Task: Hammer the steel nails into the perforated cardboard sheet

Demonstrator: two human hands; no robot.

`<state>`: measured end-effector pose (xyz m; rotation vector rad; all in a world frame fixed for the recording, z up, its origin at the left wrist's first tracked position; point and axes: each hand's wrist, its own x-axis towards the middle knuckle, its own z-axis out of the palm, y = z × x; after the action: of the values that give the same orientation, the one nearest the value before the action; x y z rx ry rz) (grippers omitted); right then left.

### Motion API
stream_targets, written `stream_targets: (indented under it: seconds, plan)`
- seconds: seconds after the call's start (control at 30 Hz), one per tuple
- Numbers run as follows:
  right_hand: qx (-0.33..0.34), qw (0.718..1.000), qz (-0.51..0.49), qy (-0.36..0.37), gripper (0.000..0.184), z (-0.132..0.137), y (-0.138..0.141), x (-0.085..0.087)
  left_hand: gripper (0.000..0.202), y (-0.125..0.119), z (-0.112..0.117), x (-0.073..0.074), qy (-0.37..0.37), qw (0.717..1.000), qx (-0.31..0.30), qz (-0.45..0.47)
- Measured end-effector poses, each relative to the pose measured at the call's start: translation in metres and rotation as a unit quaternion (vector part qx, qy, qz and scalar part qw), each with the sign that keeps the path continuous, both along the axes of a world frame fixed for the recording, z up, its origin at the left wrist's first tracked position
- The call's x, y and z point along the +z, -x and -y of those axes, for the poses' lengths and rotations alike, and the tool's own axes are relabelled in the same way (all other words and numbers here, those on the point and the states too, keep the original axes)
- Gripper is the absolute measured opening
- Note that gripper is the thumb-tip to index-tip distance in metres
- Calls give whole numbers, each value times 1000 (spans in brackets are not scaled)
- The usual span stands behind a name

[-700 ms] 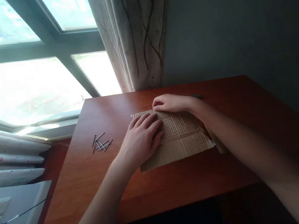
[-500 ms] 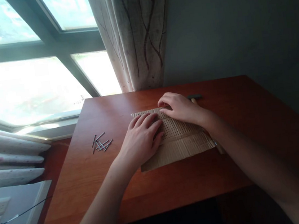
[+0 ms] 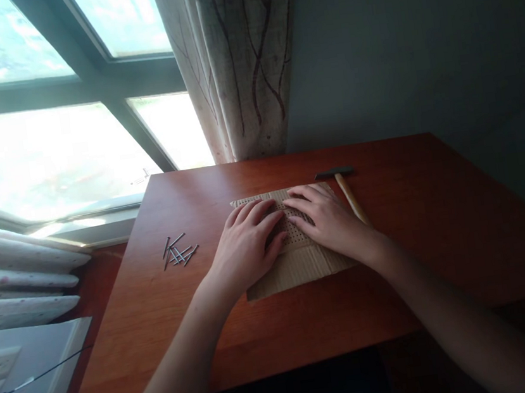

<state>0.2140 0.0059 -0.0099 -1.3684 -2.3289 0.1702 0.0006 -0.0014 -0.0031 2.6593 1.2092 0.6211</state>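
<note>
Cardboard (image 3: 300,268) — on table (image 3: 130,327) | left hand (image 3: 246,243), right hand (image 3: 329,217) — fingers spread atop | hammer (image 3: 349,197) beside

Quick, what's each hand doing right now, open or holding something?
Left hand: open, resting on the perforated cardboard, no grip visible.
Right hand: open, fingers slightly curled over the cardboard; the hammer beside it isn't held.

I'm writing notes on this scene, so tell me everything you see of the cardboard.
The cardboard is a tan, roughly four-sided piece with faint ridges, apparently corrugated. Rows of small dark holes dot its farther part; the strip along the near edge shows none. Its far left corner looks ragged. It lies flat on the reddish table, the left hand resting on its left side and the right hand on its right, hiding much of its surface.
</note>
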Motion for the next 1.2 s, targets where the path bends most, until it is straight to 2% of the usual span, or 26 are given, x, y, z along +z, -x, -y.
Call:
stream_targets:
  seconds: [0.4,0.63,0.87,1.2]
  plan:
    - [-19,1000,10,-8,34,5,3,-5,35,1,0,-3,0,1000,2,15]
    - [-56,997,33,-45,35,17,12,-7,35,1,0,-3,-11,1000,3,15]
    - [-38,997,42,-44,37,22,14,-7,29,0,1,-4,-10,999,-17,33]
    - [-62,995,59,-49,38,32,21,-4,31,0,5,-3,-5,1000,7,3]
